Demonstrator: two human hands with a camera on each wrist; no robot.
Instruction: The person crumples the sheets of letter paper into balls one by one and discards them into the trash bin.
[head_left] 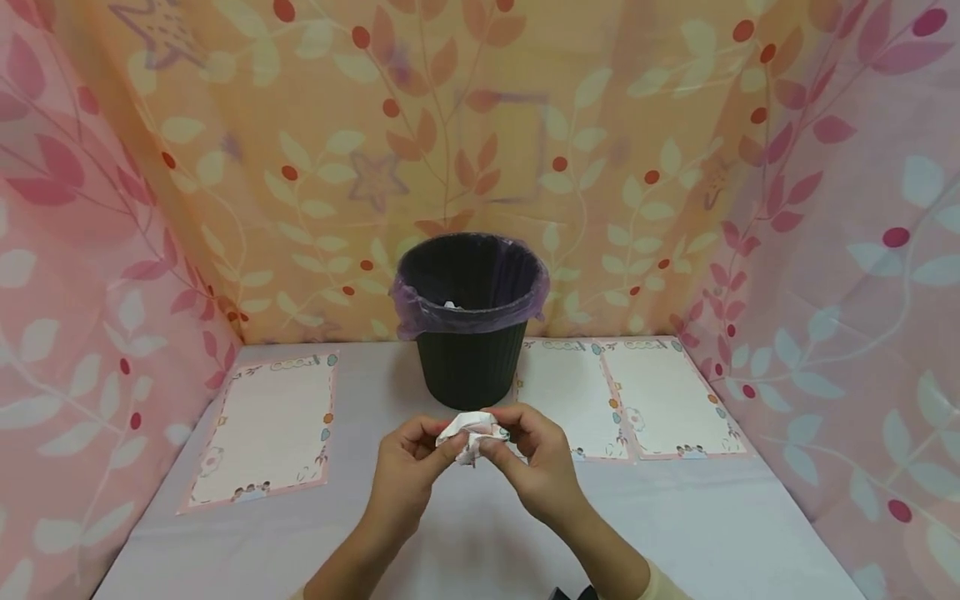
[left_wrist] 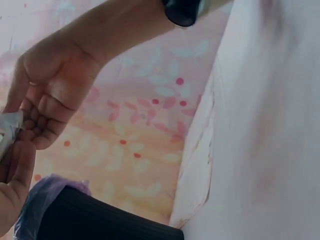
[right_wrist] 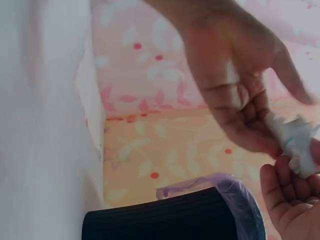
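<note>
A crumpled sheet of white paper (head_left: 474, 433) with coloured print is held between both hands, just in front of the bin and above the table. My left hand (head_left: 411, 471) pinches its left side with thumb and fingers. On the other side, my right hand (head_left: 546, 467) grips the paper the same way, its thumb pressed on the near face. Part of the crumpled paper (right_wrist: 296, 145) also shows between the hands in the right wrist view. Behind them stands a dark bin (head_left: 468, 367) lined with a purple bag (head_left: 420, 317); a small white piece (head_left: 450, 305) shows inside.
One printed sheet (head_left: 270, 425) with a decorated border lies on the table's left side. Two similar sheets lie to the right, one (head_left: 566, 400) partly behind the bin and right hand, the other (head_left: 667, 400) farther right. Patterned cloth (head_left: 315, 208) encloses the table.
</note>
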